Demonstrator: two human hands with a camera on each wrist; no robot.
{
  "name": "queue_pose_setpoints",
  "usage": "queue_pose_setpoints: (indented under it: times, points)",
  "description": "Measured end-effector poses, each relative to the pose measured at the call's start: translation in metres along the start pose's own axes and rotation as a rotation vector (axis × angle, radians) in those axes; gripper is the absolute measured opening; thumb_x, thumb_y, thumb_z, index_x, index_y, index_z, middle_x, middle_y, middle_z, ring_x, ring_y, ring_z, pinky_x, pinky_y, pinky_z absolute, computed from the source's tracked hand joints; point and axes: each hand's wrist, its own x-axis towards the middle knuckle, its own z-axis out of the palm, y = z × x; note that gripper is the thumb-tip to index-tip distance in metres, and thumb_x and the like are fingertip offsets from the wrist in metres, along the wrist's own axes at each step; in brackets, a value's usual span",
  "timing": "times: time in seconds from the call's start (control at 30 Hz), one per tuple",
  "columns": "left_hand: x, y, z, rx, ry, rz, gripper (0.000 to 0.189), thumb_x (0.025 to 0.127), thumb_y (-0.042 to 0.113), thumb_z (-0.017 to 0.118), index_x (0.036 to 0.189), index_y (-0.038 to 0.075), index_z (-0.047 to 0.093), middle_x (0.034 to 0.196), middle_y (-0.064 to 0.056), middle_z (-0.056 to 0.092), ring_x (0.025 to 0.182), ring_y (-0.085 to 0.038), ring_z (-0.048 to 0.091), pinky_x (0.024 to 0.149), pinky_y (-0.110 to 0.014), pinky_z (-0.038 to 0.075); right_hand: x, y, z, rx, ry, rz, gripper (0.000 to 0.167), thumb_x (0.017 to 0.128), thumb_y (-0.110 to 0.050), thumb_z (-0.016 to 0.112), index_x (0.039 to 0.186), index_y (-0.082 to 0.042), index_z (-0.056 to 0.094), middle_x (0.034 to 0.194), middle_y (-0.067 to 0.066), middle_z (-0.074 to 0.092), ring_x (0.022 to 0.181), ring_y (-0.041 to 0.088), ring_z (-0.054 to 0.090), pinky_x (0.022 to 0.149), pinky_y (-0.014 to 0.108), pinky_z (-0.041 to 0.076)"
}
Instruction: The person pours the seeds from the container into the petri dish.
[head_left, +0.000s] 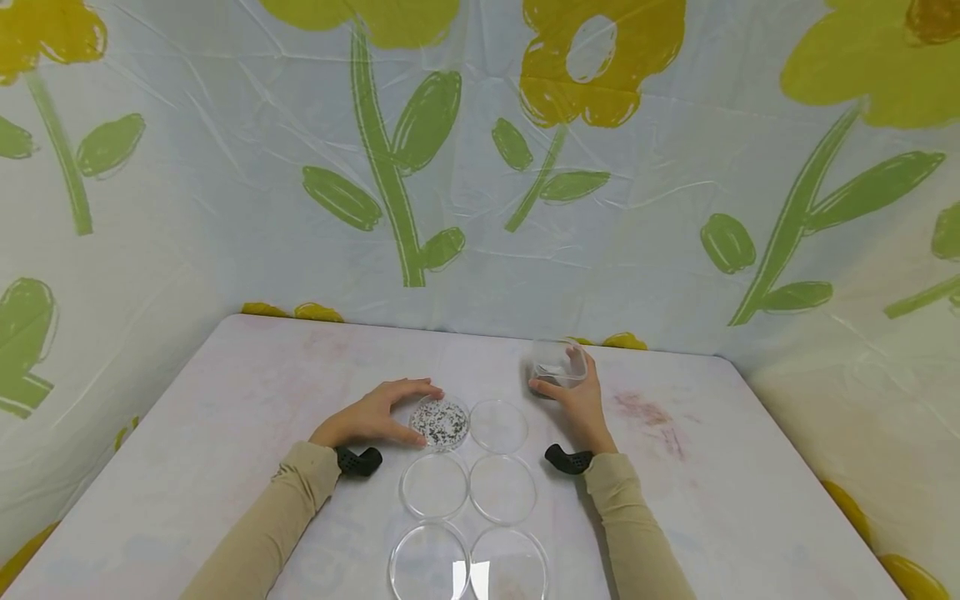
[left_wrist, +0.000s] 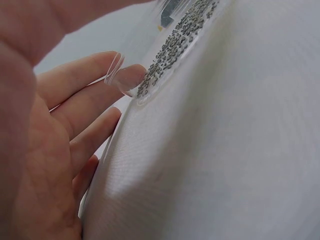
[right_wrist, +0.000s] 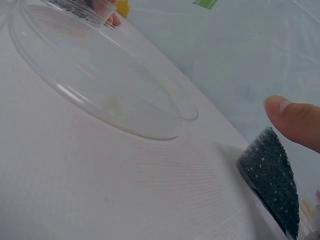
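Note:
In the head view my left hand [head_left: 375, 417] holds a transparent petri dish [head_left: 441, 423] by its rim, thumb and fingers on opposite sides. Dark granules are scattered over its bottom; the left wrist view shows these granules [left_wrist: 175, 55] close up, with fingertips at the dish wall. Farther back to the right, my right hand [head_left: 581, 402] grips a transparent plastic tub [head_left: 553, 360] around its sides. Dark granules [right_wrist: 272, 175] lie in the tub, and the thumb [right_wrist: 295, 122] is beside it in the right wrist view.
Right of the granule-filled dish lies another petri dish [head_left: 499, 427]. Toward the front, several more form two columns, among them a left one [head_left: 405, 546] and a right one [head_left: 536, 550]. The pale table [head_left: 750, 500] ends at a flowered cloth backdrop [head_left: 480, 275].

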Motion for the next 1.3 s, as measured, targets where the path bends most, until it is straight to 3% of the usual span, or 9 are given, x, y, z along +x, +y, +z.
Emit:
queue_pose_setpoints:
  times: [0.27, 0.5, 0.57, 0.73, 0.93, 1.07, 1.2, 1.3]
  points:
    - [0.001, 0.000, 0.001, -0.003, 0.011, -0.016, 0.074, 0.076, 0.035, 0.086, 0.142, 0.021, 0.055, 0.150, 0.002, 0.047, 0.147, -0.026, 0.024, 0.117, -0.055, 0.016, -0.004, 0.000, 0.000, 0.016, 0.024, 0.013, 0.111, 0.073, -0.018, 0.090, 0.157, -0.011, 0.017, 0.157, 0.008, 0.030, 0.137, 0.024, 0.032, 0.114, 0.038, 0.024]
    - [-0.001, 0.001, 0.002, -0.014, 0.012, -0.005, 0.075, 0.076, 0.034, 0.087, 0.142, 0.015, 0.055, 0.146, 0.002, 0.052, 0.147, -0.029, 0.025, 0.117, -0.056, 0.017, -0.023, -0.006, -0.005, 0.044, -0.016, 0.078, 0.117, 0.079, -0.027, 0.086, 0.159, -0.010, 0.003, 0.165, 0.009, 0.009, 0.151, 0.020, 0.007, 0.120, 0.037, 0.014]
    - [0.000, 0.002, 0.003, -0.014, 0.011, -0.003, 0.075, 0.076, 0.034, 0.086, 0.142, 0.015, 0.054, 0.146, 0.003, 0.052, 0.147, -0.028, 0.025, 0.117, -0.055, 0.017, -0.031, -0.007, -0.007, 0.050, -0.030, 0.088, 0.114, 0.082, -0.028, 0.084, 0.159, -0.011, 0.001, 0.165, 0.008, 0.006, 0.151, 0.020, 0.006, 0.120, 0.037, 0.014]
    - [0.000, 0.009, 0.002, -0.026, 0.009, 0.000, 0.075, 0.077, 0.030, 0.087, 0.142, 0.013, 0.054, 0.146, -0.001, 0.052, 0.147, -0.029, 0.025, 0.117, -0.055, 0.016, -0.049, -0.011, -0.012, 0.101, -0.015, 0.112, 0.105, 0.088, -0.021, 0.078, 0.158, -0.008, 0.001, 0.163, 0.012, 0.010, 0.150, 0.021, 0.011, 0.119, 0.036, 0.017]
    - [0.001, 0.004, 0.002, -0.008, 0.018, -0.006, 0.074, 0.076, 0.033, 0.087, 0.141, 0.016, 0.055, 0.145, 0.002, 0.053, 0.147, -0.028, 0.026, 0.117, -0.054, 0.016, -0.079, -0.019, -0.007, 0.132, 0.049, 0.120, 0.085, 0.093, -0.015, 0.071, 0.154, -0.002, 0.013, 0.155, 0.017, 0.029, 0.147, 0.026, 0.024, 0.116, 0.041, 0.025]
    - [0.001, 0.003, 0.002, -0.011, 0.023, -0.005, 0.074, 0.076, 0.033, 0.087, 0.141, 0.016, 0.056, 0.145, 0.002, 0.053, 0.147, -0.028, 0.026, 0.117, -0.054, 0.016, -0.094, -0.024, -0.001, 0.123, 0.058, 0.130, 0.077, 0.093, -0.011, 0.070, 0.151, -0.001, 0.020, 0.150, 0.017, 0.036, 0.143, 0.025, 0.032, 0.110, 0.030, 0.033]
    - [0.000, 0.003, 0.002, -0.012, 0.024, -0.008, 0.075, 0.075, 0.033, 0.087, 0.141, 0.016, 0.056, 0.145, 0.003, 0.053, 0.147, -0.028, 0.026, 0.117, -0.054, 0.016, -0.103, -0.027, 0.004, 0.135, 0.006, 0.117, 0.069, 0.092, -0.004, 0.069, 0.147, 0.001, 0.028, 0.147, 0.017, 0.042, 0.138, 0.025, 0.038, 0.099, 0.016, 0.039]
    - [-0.001, 0.004, 0.001, -0.009, 0.028, -0.017, 0.075, 0.074, 0.034, 0.088, 0.140, 0.018, 0.056, 0.145, 0.004, 0.052, 0.147, -0.027, 0.026, 0.118, -0.054, 0.016, -0.106, -0.028, 0.005, 0.131, -0.077, 0.084, 0.064, 0.090, -0.002, 0.071, 0.143, 0.000, 0.036, 0.144, 0.016, 0.046, 0.135, 0.024, 0.043, 0.101, 0.020, 0.040]
